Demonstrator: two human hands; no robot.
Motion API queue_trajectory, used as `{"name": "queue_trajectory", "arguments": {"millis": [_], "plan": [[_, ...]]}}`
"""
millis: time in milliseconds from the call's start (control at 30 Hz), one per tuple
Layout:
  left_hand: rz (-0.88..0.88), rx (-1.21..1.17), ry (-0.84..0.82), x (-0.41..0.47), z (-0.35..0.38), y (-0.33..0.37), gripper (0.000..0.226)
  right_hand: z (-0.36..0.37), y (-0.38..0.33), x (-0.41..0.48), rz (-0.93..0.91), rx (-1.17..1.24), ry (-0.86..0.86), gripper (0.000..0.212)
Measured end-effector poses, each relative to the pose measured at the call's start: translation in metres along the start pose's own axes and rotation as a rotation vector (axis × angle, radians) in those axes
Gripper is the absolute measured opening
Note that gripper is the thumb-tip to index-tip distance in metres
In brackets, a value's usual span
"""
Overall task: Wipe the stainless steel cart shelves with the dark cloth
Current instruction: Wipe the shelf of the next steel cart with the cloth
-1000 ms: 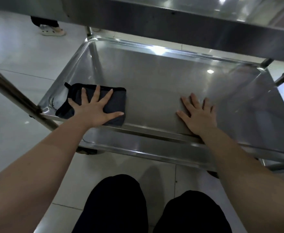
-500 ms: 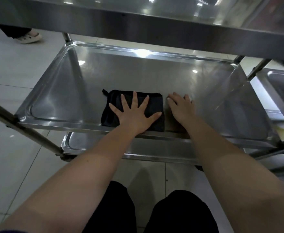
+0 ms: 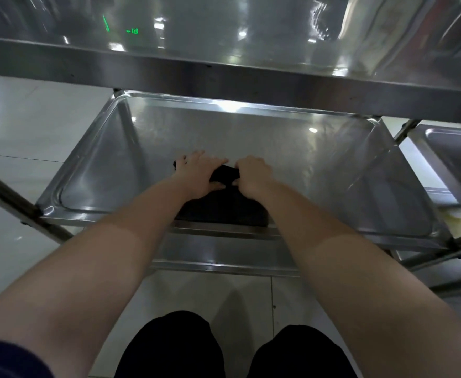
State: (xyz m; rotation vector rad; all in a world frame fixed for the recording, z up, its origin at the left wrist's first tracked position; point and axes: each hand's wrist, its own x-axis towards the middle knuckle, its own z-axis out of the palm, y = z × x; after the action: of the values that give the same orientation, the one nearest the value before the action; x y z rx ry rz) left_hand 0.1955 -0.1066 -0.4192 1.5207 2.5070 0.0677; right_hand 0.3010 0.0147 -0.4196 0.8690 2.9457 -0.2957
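Both hands (image 3: 225,174) gripping dark cloth (image 3: 221,207)

Count on inspection: one dark cloth (image 3: 221,207). Two bare hands on it, left hand (image 3: 196,173) and right hand (image 3: 252,174). Three steel cart shelves visible: top shelf (image 3: 224,77), middle shelf (image 3: 278,143), bottom shelf (image 3: 218,255).
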Motion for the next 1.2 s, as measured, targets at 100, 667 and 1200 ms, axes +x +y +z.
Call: {"name": "queue_trajectory", "arguments": {"millis": [100,667,1200], "plan": [[0.052,-0.024,0.114,0.007,-0.011,0.005,0.043,-0.02,0.005,-0.017,-0.039,0.027,0.091,0.027],[0.669,-0.13,0.61,-0.066,-0.011,0.186,0.029,-0.063,0.144,-0.242,-0.08,0.011,0.644,0.026],[0.345,-0.345,-0.018,-0.025,0.282,0.189,0.022,0.241,0.22,-0.254,0.153,0.218,0.438,0.015]]}}
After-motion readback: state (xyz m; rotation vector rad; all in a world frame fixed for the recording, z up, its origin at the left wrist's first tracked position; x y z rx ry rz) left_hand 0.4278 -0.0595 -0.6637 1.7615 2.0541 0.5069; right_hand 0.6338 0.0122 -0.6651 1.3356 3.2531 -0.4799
